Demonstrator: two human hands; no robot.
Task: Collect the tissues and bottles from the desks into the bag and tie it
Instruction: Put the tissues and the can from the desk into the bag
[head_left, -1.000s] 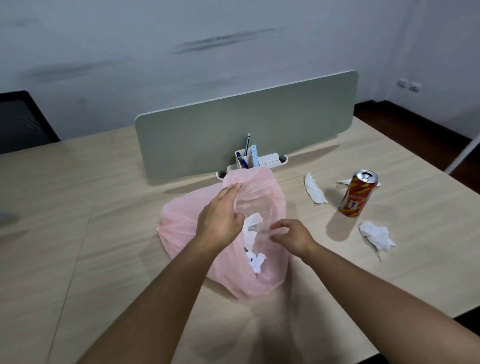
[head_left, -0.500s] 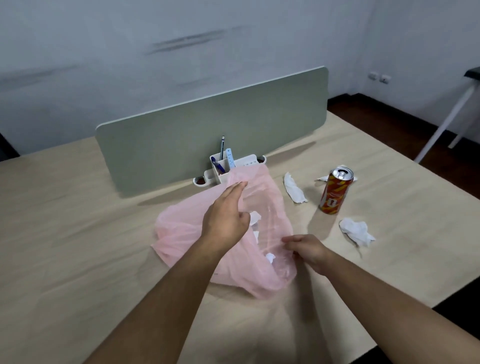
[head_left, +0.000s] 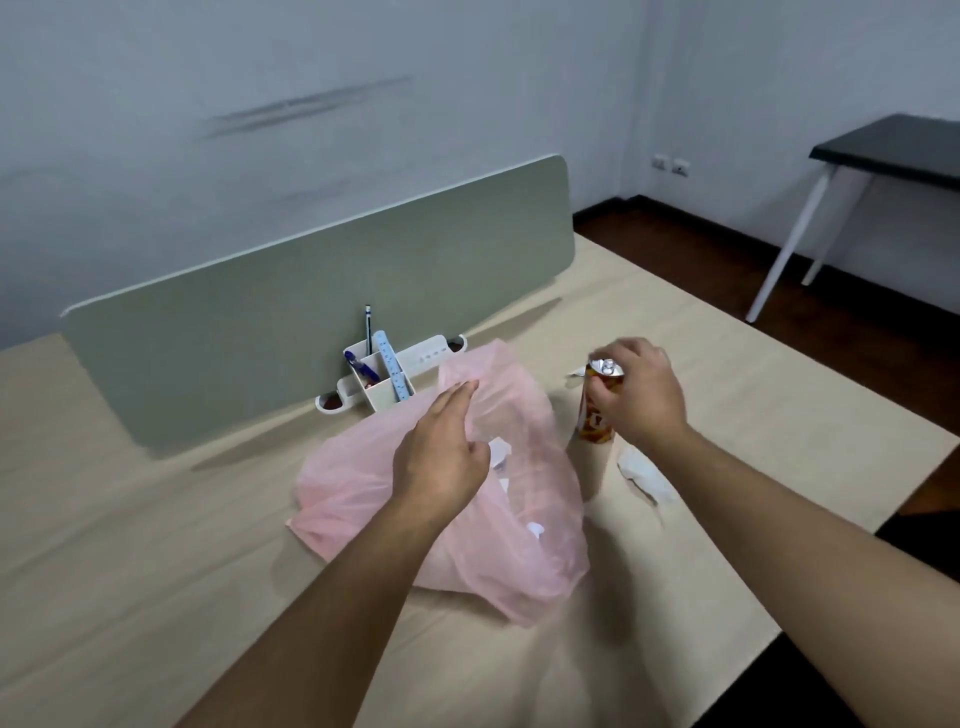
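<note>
A thin pink plastic bag (head_left: 363, 483) lies on the pale wooden desk (head_left: 156, 545) with white tissues inside it (head_left: 500, 451). My left hand (head_left: 441, 452) holds the bag's upper edge, lifting its mouth. An orange drink can (head_left: 595, 426) stands upright just right of the bag. My right hand (head_left: 644, 395) is curled round the can's top half. A crumpled white tissue (head_left: 644, 473) lies on the desk in front of the can, under my right wrist. Part of another tissue (head_left: 575, 372) shows behind the can.
A grey-green divider panel (head_left: 260, 332) stands across the desk behind the bag, with a white pen organiser (head_left: 384, 384) at its foot. The desk's right edge (head_left: 883, 525) drops to dark floor. A black side table (head_left: 898, 145) stands at the far right.
My right hand let go of the bag's lower edge and moved up and right to the can, closing round it. The left hand kept its hold on the bag.
</note>
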